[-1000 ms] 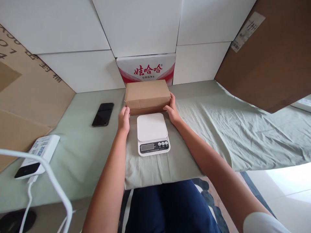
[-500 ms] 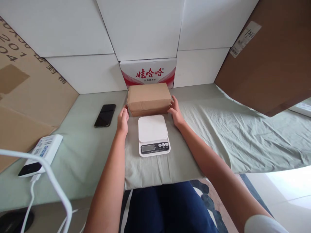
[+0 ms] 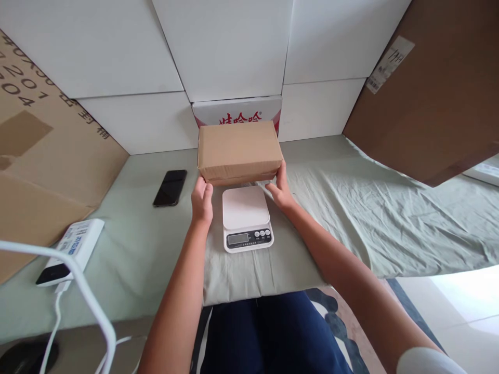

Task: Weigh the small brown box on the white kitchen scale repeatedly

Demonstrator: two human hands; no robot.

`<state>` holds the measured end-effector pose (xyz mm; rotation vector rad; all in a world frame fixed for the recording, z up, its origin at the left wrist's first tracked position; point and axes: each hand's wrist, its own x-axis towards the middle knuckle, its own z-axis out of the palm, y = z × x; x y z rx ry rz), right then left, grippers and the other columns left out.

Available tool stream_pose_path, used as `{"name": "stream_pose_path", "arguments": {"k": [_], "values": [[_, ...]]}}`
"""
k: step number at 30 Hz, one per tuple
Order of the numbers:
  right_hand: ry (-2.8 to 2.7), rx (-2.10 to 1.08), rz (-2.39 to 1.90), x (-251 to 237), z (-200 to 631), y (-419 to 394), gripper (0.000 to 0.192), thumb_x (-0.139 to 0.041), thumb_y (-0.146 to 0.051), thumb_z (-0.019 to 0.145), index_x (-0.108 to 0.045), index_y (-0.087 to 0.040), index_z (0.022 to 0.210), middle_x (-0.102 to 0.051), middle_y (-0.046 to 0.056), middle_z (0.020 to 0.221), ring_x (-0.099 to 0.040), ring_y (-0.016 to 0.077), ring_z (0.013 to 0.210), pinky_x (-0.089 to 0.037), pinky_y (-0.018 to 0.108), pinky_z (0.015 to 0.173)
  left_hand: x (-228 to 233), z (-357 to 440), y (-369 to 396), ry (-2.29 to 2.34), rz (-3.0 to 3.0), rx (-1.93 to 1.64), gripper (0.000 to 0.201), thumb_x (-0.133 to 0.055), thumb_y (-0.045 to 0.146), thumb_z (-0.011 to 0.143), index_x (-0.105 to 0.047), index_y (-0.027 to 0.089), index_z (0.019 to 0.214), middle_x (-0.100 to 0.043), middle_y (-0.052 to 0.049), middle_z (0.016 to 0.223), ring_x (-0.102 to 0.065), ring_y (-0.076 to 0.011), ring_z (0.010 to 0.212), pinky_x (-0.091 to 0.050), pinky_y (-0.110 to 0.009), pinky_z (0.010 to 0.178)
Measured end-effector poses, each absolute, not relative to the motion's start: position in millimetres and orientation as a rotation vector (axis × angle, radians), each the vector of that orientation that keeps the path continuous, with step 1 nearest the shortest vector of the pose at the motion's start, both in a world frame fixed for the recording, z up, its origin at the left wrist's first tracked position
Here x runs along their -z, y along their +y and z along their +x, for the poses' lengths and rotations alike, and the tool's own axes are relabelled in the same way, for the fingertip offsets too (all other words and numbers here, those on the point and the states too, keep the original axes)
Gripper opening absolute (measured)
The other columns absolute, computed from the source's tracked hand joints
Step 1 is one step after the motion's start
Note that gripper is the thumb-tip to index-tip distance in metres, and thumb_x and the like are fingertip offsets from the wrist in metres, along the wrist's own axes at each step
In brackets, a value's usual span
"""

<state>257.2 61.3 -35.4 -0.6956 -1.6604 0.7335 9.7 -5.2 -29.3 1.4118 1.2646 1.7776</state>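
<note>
Forearms reach straight forward, both hands gripping a brown cardboard box (image 3: 239, 150) from its ends. The left hand (image 3: 202, 200) has its fingers clamped on the box's lower left corner; the right hand (image 3: 279, 188) presses the lower right end. The box is held just above and behind a white scale (image 3: 246, 217) on the cloth-covered surface (image 3: 156, 234).

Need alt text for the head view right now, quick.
Both hands, left hand and right hand, hold a plain brown cardboard box just above and behind a white kitchen scale on a green cloth. A black phone lies left.
</note>
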Motion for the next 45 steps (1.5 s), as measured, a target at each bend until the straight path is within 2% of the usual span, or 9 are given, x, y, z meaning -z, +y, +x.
{"name": "stream_pose_path", "arguments": {"k": [3, 7, 15, 18, 23, 28, 36, 41, 45], "values": [[-1.661, -0.654, -0.707, 35.0, 266.6, 33.7, 0.081, -0.059, -0.063, 0.088, -0.027, -0.037, 0.157, -0.032, 0.008, 0.167, -0.03, 0.0369, 0.156, -0.025, 0.065, 0.131, 25.7, 18.4, -38.2, 1.219, 1.503, -1.815, 0.07, -0.056, 0.07, 0.091, -0.062, 0.016, 0.134, -0.067, -0.018, 0.135, -0.056, -0.0365, 0.14, -0.043, -0.047, 0.118], [-1.673, -0.65, -0.774, 42.3, 280.4, -9.7, 0.081, -0.054, -0.069, 0.092, -0.023, -0.039, 0.16, -0.033, 0.007, 0.165, -0.032, 0.0377, 0.155, -0.027, 0.067, 0.129, 37.8, 23.4, -79.5, 1.225, 1.469, -1.721, 0.079, -0.057, 0.071, 0.09, -0.056, 0.014, 0.145, -0.065, -0.021, 0.14, -0.052, -0.0381, 0.146, -0.043, -0.049, 0.118], [-1.742, -0.608, -0.838, 44.7, 288.7, -46.9, 0.08, -0.051, -0.065, 0.097, -0.018, -0.038, 0.164, -0.032, 0.009, 0.167, -0.037, 0.0378, 0.151, -0.033, 0.067, 0.125, 53.7, 28.7, -129.3, 1.239, 1.394, -1.614, 0.083, -0.059, 0.067, 0.089, -0.049, 0.017, 0.155, -0.057, -0.022, 0.153, -0.045, -0.0398, 0.151, -0.039, -0.054, 0.123], [-1.735, -0.616, -0.839, 42.4, 287.1, -48.9, 0.08, -0.051, -0.066, 0.096, -0.018, -0.04, 0.164, -0.033, 0.009, 0.167, -0.038, 0.0378, 0.151, -0.034, 0.067, 0.124, 54.5, 29.7, -133.3, 1.245, 1.376, -1.63, 0.083, -0.059, 0.066, 0.09, -0.047, 0.018, 0.156, -0.055, -0.021, 0.156, -0.042, -0.0394, 0.154, -0.036, -0.054, 0.125], [-1.731, -0.624, -0.833, 40.6, 285.4, -50.4, 0.08, -0.051, -0.068, 0.095, -0.019, -0.04, 0.163, -0.037, 0.009, 0.164, -0.04, 0.0375, 0.148, -0.036, 0.066, 0.123, 53.8, 29.2, -131.5, 1.247, 1.355, -1.656, 0.081, -0.057, 0.065, 0.091, -0.048, 0.017, 0.156, -0.056, -0.021, 0.155, -0.043, -0.04, 0.153, -0.041, -0.053, 0.122], [-1.724, -0.632, -0.838, 41.9, 286.5, -49.6, 0.08, -0.052, -0.065, 0.096, -0.019, -0.038, 0.164, -0.04, 0.011, 0.159, -0.043, 0.0367, 0.144, -0.039, 0.065, 0.12, 52.5, 29.2, -131.4, 1.254, 1.327, -1.667, 0.081, -0.059, 0.064, 0.091, -0.05, 0.015, 0.154, -0.057, -0.021, 0.154, -0.044, -0.0394, 0.152, -0.04, -0.052, 0.123], [-1.742, -0.603, -0.851, 44.1, 287.9, -48.0, 0.079, -0.05, -0.066, 0.097, -0.019, -0.036, 0.163, -0.043, 0.014, 0.153, -0.046, 0.0366, 0.139, -0.044, 0.063, 0.116, 51.6, 31.4, -133.5, 1.229, 1.344, -1.672, 0.08, -0.058, 0.061, 0.094, -0.045, 0.015, 0.158, -0.052, -0.021, 0.159, -0.041, -0.0389, 0.154, -0.038, -0.051, 0.125], [-1.661, -0.538, -0.899, 43.2, 290.2, -49.5, 0.079, -0.049, -0.068, 0.097, -0.02, -0.036, 0.163, -0.034, 0.013, 0.159, -0.042, 0.0383, 0.144, -0.047, 0.062, 0.113, 53.2, 32.6, -132.6, 1.274, 1.307, -1.828, 0.089, -0.065, 0.061, 0.089, -0.037, 0.02, 0.163, -0.037, -0.017, 0.17, -0.03, -0.0373, 0.16, -0.027, -0.049, 0.131], [-1.7, -0.612, -0.889, 43.5, 290.0, -50.6, 0.081, -0.048, -0.067, 0.098, -0.014, -0.036, 0.165, -0.03, 0.013, 0.167, -0.039, 0.0379, 0.152, -0.041, 0.063, 0.12, 52.6, 33.8, -131.5, 1.25, 1.341, -1.755, 0.086, -0.063, 0.06, 0.091, -0.038, 0.019, 0.162, -0.042, -0.018, 0.167, -0.036, -0.0377, 0.157, -0.03, -0.051, 0.129]]}}
